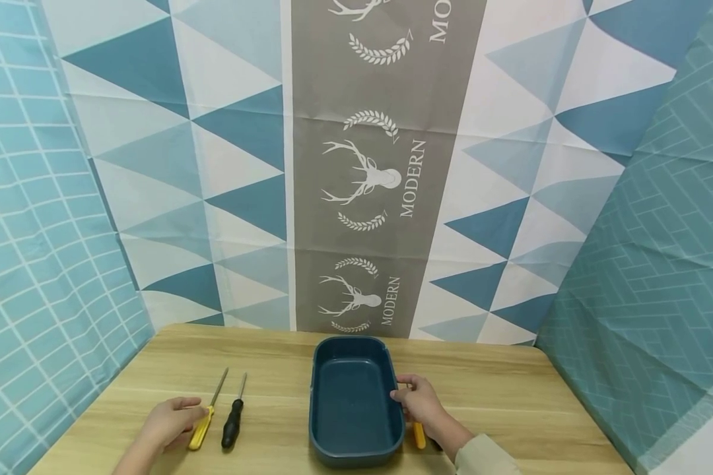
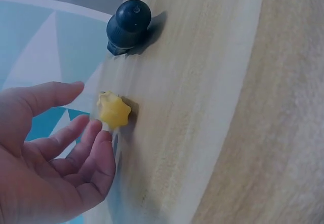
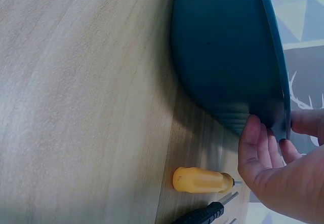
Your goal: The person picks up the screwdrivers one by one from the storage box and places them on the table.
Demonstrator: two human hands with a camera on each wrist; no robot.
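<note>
A dark blue rectangular bin [image 1: 356,456] stands on the wooden table. My right hand [image 1: 420,401] pinches its right wall, thumb at the rim and fingers along the outside, as the right wrist view shows. To the left lies a yellow-handled screwdriver [image 1: 201,430], its shaft pointing away. Beside its handle is my left hand [image 1: 169,422], thumb and loosely bent fingers apart; in the left wrist view the yellow handle end [image 2: 114,111] shows just past the fingertips. A black-handled screwdriver [image 1: 232,425] lies parallel to it, on the bin's side.
Right of the bin, partly under my right hand, lies an orange-handled tool [image 3: 200,180] with a metal shaft. A black-handled tool [image 3: 202,215] is next to it. Patterned cloth [image 1: 243,165] hangs behind the table [image 1: 273,396] and along both sides.
</note>
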